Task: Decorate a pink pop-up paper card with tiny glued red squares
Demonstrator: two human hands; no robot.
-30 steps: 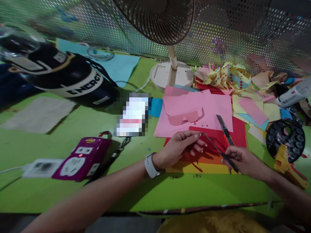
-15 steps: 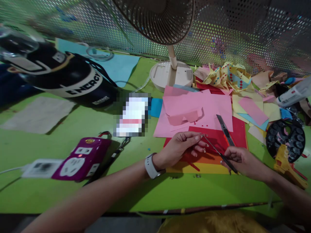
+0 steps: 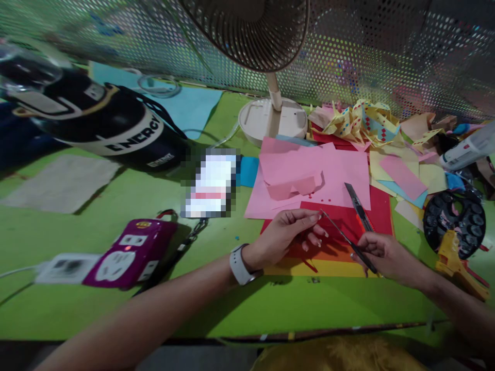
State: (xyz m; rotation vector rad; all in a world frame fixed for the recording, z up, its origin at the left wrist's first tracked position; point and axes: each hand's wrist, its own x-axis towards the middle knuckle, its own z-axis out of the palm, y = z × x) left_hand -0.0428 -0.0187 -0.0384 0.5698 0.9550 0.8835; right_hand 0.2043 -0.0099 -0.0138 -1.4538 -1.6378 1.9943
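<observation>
Above the red paper sheet, the bare right hand had its grip clamped on a slim black-handled metal tool. The bare left hand held thumb and forefinger together at the tool's tip; anything between them was indistinct.

On the table, stacked paper sheets lie under the left hand and right hand, a tool slanting between the two, with a cutter knife on the sheets just behind the right hand. Behind the sheets stands a fan, a mesh panel at its back and paper scraps to its right. To the left are a phone, a bottle and, foremost, a socket block; to the right, a palette and glue gun.
</observation>
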